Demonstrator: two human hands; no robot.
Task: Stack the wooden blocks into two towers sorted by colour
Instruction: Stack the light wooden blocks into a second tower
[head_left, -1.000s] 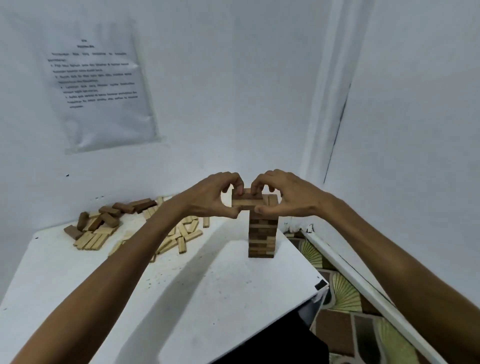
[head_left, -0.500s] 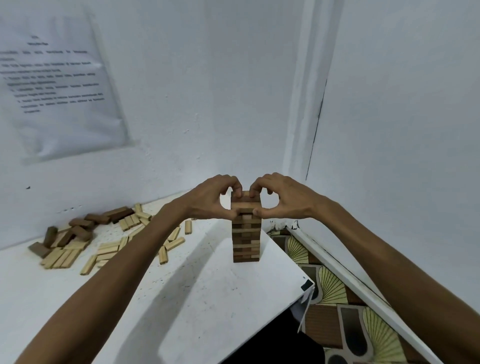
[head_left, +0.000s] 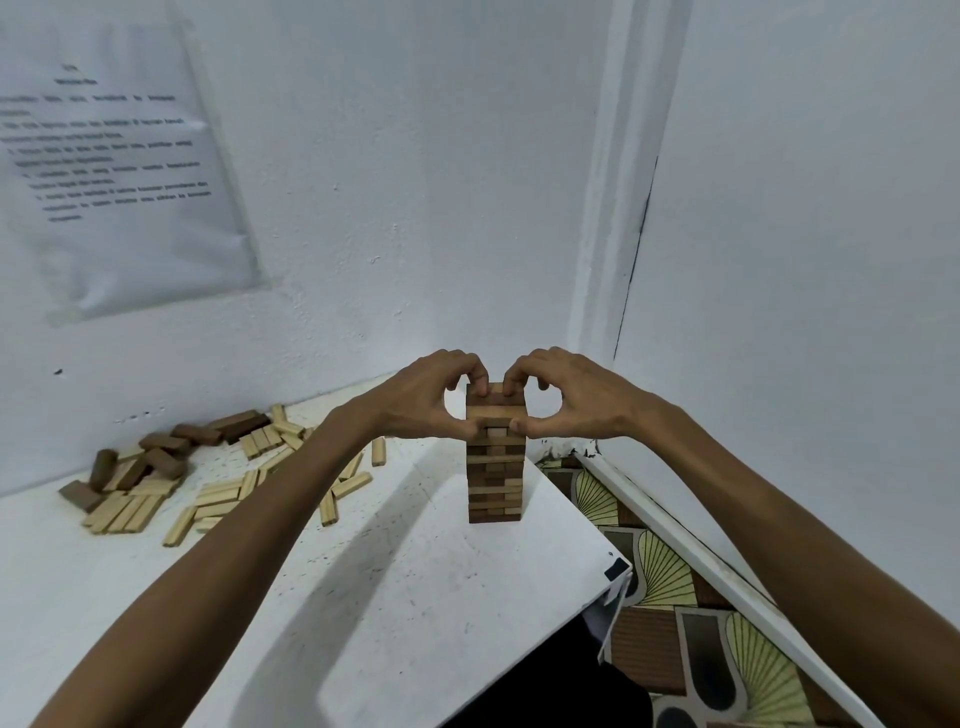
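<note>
A tower of wooden blocks (head_left: 494, 478), mostly dark brown with some light layers, stands near the right edge of the white table (head_left: 415, 597). My left hand (head_left: 431, 400) and my right hand (head_left: 566, 397) pinch the tower's top layers from either side, index fingers curled onto the top dark block and thumbs pressed against the front face lower down. Loose light blocks (head_left: 218, 499) lie scattered at the back left of the table. Several loose dark blocks (head_left: 166, 452) lie beside them near the wall.
White walls meet in a corner behind the tower. A printed paper sheet (head_left: 114, 171) hangs on the left wall. The table's right edge drops to a patterned floor (head_left: 675, 587), with a white baseboard (head_left: 685, 545) along the right wall.
The top blocks, which stuck out to the left of the tower, now sit flush with it between my fingers. The view shifted right, so the loose pile appears further left.
</note>
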